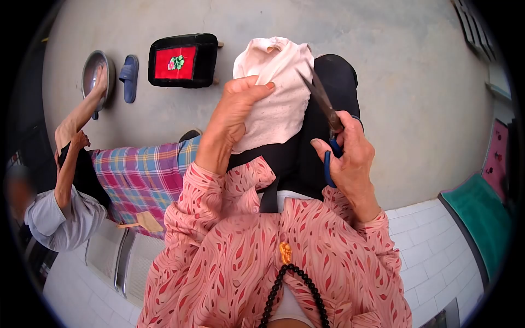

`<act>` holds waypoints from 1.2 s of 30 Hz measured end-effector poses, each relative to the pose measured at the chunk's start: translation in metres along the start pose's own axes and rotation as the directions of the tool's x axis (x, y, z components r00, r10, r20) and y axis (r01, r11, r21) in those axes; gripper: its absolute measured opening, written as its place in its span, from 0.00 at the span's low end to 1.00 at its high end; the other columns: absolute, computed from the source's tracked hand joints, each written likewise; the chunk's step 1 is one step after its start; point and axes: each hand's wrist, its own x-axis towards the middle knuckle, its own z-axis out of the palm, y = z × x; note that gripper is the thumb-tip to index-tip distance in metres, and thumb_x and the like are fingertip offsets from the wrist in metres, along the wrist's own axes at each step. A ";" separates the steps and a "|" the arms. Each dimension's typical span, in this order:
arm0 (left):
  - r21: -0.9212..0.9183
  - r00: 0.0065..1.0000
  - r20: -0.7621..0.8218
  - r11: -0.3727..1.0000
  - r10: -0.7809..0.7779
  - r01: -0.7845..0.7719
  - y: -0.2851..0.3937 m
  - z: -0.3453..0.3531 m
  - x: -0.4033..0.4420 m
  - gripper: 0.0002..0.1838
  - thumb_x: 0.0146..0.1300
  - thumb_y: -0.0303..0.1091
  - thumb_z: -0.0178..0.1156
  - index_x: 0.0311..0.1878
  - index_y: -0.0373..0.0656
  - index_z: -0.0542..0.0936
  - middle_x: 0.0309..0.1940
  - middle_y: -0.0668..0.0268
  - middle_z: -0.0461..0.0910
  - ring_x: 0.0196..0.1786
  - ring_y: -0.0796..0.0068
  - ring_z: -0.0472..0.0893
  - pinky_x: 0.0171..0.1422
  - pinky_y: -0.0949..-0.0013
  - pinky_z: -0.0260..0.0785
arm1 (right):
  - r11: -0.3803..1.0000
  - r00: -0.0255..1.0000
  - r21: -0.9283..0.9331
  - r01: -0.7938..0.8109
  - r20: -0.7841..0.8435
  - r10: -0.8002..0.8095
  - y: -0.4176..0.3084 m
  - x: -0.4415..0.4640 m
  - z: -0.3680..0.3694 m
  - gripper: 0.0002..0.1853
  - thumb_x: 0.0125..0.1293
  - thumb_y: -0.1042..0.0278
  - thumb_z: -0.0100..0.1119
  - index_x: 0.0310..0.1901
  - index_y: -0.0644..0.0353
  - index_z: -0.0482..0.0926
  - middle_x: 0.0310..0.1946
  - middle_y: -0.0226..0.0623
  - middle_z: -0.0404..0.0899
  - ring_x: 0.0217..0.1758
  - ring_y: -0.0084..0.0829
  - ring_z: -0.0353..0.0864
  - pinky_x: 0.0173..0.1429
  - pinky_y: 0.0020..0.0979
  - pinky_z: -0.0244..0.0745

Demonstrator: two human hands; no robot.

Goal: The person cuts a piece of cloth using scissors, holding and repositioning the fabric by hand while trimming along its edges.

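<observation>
Pinkish-white speckled cloth (281, 106) lies beneath and beyond my left hand (234, 106), pinched by thumb and fingers; to its right, my right hand (353, 156) grips blue-handled metal scissors (326, 108), blades angled toward it.

Shows bright, soft, even light across the floor (410, 71), with faint shadows; bends strongly toward the floor's outer edges, blackening around the frame's corners.

One wide view looks forward and steeply down from the wearer's head: patterned shirt (229, 257) close at six o'clock, left hand (233, 112) and right hand (354, 161) a little beyond, floor (377, 33) farther off at twelve. The nine o'clock edge seems too dark to read.
</observation>
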 end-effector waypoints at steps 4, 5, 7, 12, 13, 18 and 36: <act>-0.095 1.000 0.026 0.995 0.017 -0.015 -0.004 -0.003 -0.001 0.10 0.59 0.25 0.58 0.43 0.32 0.81 0.36 0.62 0.83 0.36 0.78 0.82 0.44 0.76 0.74 | 0.977 0.992 -0.192 0.089 0.106 -0.070 0.005 -0.001 0.000 0.31 0.46 0.59 0.73 0.51 0.61 0.71 0.28 0.37 0.69 0.28 0.37 0.73 0.28 0.34 0.68; -0.118 0.999 0.032 0.993 0.030 -0.026 -0.005 -0.004 -0.002 0.10 0.59 0.25 0.57 0.43 0.32 0.80 0.36 0.62 0.83 0.36 0.77 0.82 0.44 0.76 0.74 | 0.972 0.990 -0.211 0.101 0.118 -0.077 0.006 0.000 0.000 0.31 0.46 0.59 0.73 0.50 0.61 0.71 0.28 0.37 0.69 0.28 0.37 0.74 0.27 0.34 0.68; -0.144 0.998 0.038 0.989 0.045 -0.039 -0.008 -0.006 -0.001 0.10 0.59 0.25 0.57 0.43 0.32 0.80 0.36 0.62 0.83 0.36 0.77 0.82 0.44 0.76 0.74 | 0.961 0.985 -0.247 0.123 0.144 -0.089 0.006 0.001 0.000 0.31 0.46 0.58 0.73 0.50 0.61 0.71 0.28 0.37 0.68 0.27 0.37 0.74 0.27 0.34 0.67; -0.155 0.996 0.060 0.987 0.062 -0.052 -0.014 -0.009 0.000 0.10 0.59 0.26 0.57 0.43 0.32 0.80 0.35 0.63 0.82 0.35 0.78 0.81 0.43 0.76 0.74 | 0.943 0.980 -0.289 0.163 0.160 -0.121 0.006 0.007 0.002 0.30 0.47 0.56 0.72 0.49 0.60 0.71 0.28 0.37 0.68 0.25 0.37 0.74 0.26 0.33 0.67; -0.160 0.996 0.062 0.986 0.062 -0.052 -0.014 -0.010 0.000 0.11 0.59 0.26 0.57 0.43 0.32 0.80 0.36 0.63 0.82 0.36 0.78 0.81 0.43 0.75 0.74 | 0.941 0.979 -0.290 0.174 0.156 -0.133 0.007 0.008 0.003 0.30 0.47 0.56 0.72 0.49 0.60 0.72 0.27 0.37 0.68 0.25 0.37 0.74 0.25 0.33 0.67; -0.173 0.995 0.082 0.984 0.061 -0.046 -0.014 -0.008 -0.001 0.12 0.59 0.26 0.56 0.44 0.31 0.80 0.36 0.62 0.83 0.37 0.77 0.82 0.44 0.75 0.74 | 0.923 0.971 -0.317 0.219 0.161 -0.175 0.009 0.016 0.006 0.30 0.46 0.53 0.72 0.48 0.60 0.72 0.26 0.35 0.67 0.24 0.34 0.74 0.24 0.31 0.67; -0.223 0.994 0.093 0.975 0.050 -0.028 -0.013 -0.009 -0.001 0.13 0.59 0.25 0.55 0.46 0.29 0.79 0.38 0.61 0.83 0.38 0.76 0.82 0.46 0.75 0.74 | 0.922 0.968 -0.317 0.220 0.186 -0.168 0.011 0.019 0.005 0.30 0.47 0.48 0.70 0.47 0.59 0.74 0.23 0.33 0.67 0.22 0.32 0.74 0.23 0.30 0.67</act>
